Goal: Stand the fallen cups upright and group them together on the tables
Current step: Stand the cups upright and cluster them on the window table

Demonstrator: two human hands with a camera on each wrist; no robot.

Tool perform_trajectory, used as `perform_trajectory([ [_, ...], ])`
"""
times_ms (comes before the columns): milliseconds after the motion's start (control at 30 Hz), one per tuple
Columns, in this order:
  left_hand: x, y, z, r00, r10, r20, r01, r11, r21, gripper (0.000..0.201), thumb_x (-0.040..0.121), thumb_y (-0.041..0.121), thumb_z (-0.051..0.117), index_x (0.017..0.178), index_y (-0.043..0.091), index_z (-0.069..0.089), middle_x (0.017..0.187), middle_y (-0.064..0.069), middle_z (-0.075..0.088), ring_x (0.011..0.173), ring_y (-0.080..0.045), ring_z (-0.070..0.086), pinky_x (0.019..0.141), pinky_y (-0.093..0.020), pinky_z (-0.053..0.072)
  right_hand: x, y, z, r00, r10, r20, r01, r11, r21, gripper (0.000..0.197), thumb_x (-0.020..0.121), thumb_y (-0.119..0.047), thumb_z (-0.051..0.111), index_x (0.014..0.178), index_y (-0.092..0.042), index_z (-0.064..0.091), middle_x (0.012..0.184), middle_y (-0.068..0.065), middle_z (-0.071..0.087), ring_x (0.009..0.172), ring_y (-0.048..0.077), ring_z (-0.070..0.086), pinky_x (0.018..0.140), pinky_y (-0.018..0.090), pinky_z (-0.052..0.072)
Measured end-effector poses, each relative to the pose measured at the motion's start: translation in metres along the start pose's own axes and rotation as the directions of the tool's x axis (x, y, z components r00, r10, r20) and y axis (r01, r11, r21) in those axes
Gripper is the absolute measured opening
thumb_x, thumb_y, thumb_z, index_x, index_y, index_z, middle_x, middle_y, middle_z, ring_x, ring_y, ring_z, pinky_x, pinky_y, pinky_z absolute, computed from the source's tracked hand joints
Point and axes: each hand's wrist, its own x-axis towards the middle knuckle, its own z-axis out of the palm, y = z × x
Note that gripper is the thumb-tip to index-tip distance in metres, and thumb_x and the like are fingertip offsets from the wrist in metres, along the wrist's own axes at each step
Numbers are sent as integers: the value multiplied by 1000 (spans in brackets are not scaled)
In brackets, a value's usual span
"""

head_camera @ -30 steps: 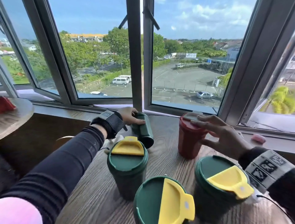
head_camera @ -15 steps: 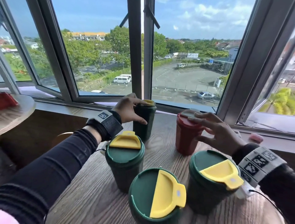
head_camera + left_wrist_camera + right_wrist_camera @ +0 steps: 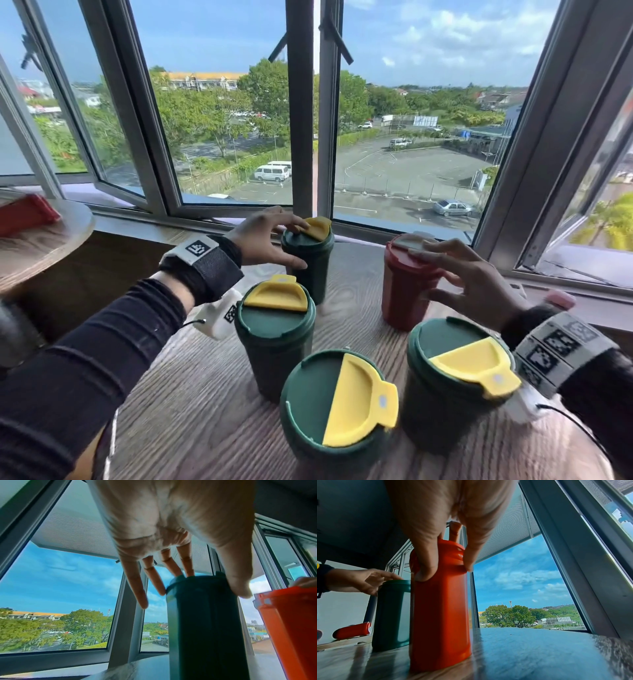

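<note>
A dark green cup [image 3: 310, 270] with a yellow lid flap stands upright at the far side of the round wooden table [image 3: 212, 394]. My left hand [image 3: 291, 245] holds it from above, fingers [image 3: 186, 566] on the lid and thumb against its side. To its right stands the red cup [image 3: 406, 291], upright too. My right hand [image 3: 442, 270] grips it round the lid, thumb and fingers [image 3: 426, 566] on opposite sides. Three more green cups stand upright nearer me: one on the left [image 3: 275, 342], one in the middle [image 3: 337, 411], one on the right [image 3: 452, 383].
A second wooden table [image 3: 41, 250] stands to the left with a red cup [image 3: 25, 214] lying on its side, also visible as the fallen cup [image 3: 353, 630]. The window frame [image 3: 301, 137] and sill run close behind the cups. A small pink object [image 3: 560, 298] lies on the sill at right.
The far green cup lay on its side in my left hand a second ago; it was tipped up and stands upright. My right hand stayed on the red cup.
</note>
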Motion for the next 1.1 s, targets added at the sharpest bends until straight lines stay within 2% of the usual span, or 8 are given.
perform_trajectory([
  [100, 4, 1, -7, 999, 0, 49, 2, 1000, -25, 95, 47, 37, 89, 130, 18, 49, 121, -4, 50, 104, -11, 50, 77, 1, 38, 0, 1, 0, 1000, -16, -6, 16, 1000, -10, 59, 70, -29, 71, 126, -18, 56, 115, -18, 41, 116, -17, 38, 91, 16, 45],
  [300, 24, 13, -19, 935, -116, 336, 112, 993, 31, 104, 51, 16, 83, 141, 29, 33, 143, 2, 42, 123, -15, 44, 92, -21, 33, 0, 3, 1, 1000, 2, 0, -2, 1000, -7, 60, 70, -31, 71, 127, -22, 55, 117, -15, 43, 118, -14, 39, 89, 11, 44],
  [467, 34, 18, -15, 939, -159, 306, 124, 984, 130, 94, 56, 22, 90, 137, 24, 41, 125, -1, 52, 87, -9, 53, 72, -13, 39, -1, 3, 1, 1000, 5, -7, -6, 1000, -12, 60, 70, -32, 71, 126, -14, 58, 119, -12, 43, 118, -16, 37, 91, 19, 41],
  [600, 33, 23, -12, 951, -191, 243, 144, 969, 201, 93, 55, 40, 88, 134, 21, 42, 111, 3, 50, 99, -12, 50, 83, -19, 35, -1, 4, 2, 1000, 15, -1, -15, 1000, 3, 60, 70, -32, 71, 127, -16, 57, 117, -15, 42, 118, -13, 39, 90, 22, 43],
  [800, 36, 22, -14, 903, -121, 412, 83, 991, 109, 107, 46, 27, 89, 139, 36, 35, 138, 3, 45, 128, -14, 42, 109, -29, 34, -1, 4, 2, 1000, 27, -3, -27, 1000, 2, 61, 71, -31, 73, 127, -17, 57, 119, -8, 45, 114, -5, 44, 89, 25, 44],
  [867, 34, 28, -13, 917, -116, 381, 81, 991, 106, 94, 44, 36, 89, 128, 41, 46, 132, 6, 52, 115, -12, 53, 103, -32, 42, -1, 2, 1, 1000, 26, -3, -26, 1000, -4, 61, 71, -33, 74, 128, -17, 56, 120, -5, 46, 117, -14, 39, 90, 21, 41],
  [1000, 33, 41, -3, 952, -147, 269, 134, 989, 68, 73, 51, 36, 91, 114, 28, 55, 116, 0, 51, 55, -5, 60, 61, -31, 59, 0, 1, 0, 1000, 23, 9, -23, 1000, -14, 62, 72, -36, 69, 129, -16, 55, 122, -2, 46, 120, -19, 33, 93, 15, 38],
  [1100, 32, 48, 3, 955, -120, 271, 101, 991, 83, 76, 49, 41, 90, 112, 23, 51, 115, -1, 49, 57, -7, 60, 53, -31, 58, 0, 1, 0, 1000, 26, 12, -26, 1000, -11, 62, 73, -37, 68, 129, -16, 55, 122, -2, 46, 120, -19, 33, 93, 13, 38],
])
